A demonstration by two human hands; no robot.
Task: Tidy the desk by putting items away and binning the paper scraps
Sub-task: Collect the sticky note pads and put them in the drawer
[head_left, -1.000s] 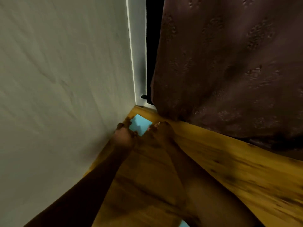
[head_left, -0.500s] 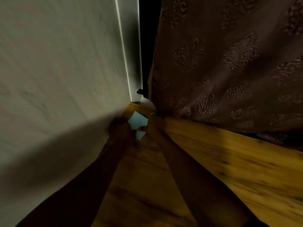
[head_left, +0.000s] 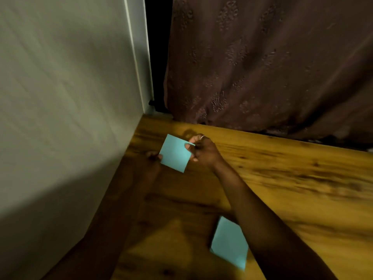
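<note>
A light blue square paper note (head_left: pixel 174 153) is held up above the wooden desk (head_left: pixel 282 168), near the wall corner. My right hand (head_left: pixel 202 151), with a ring on one finger, pinches the note's right edge. My left hand (head_left: pixel 153 158) lies in shadow at the note's left edge and its fingertips hold that edge. A second light blue paper (head_left: pixel 230 242) lies flat on the desk nearer to me, partly under my right forearm.
A pale wall (head_left: pixel 60 98) runs along the desk's left side. A dark brown patterned curtain (head_left: pixel 262 63) hangs behind the desk's far edge, with a dark gap beside the wall's white trim.
Both hands have drawn back from the wall corner towards me with the blue note, which is now lifted and spread flat between them. The second blue paper has come into view.
</note>
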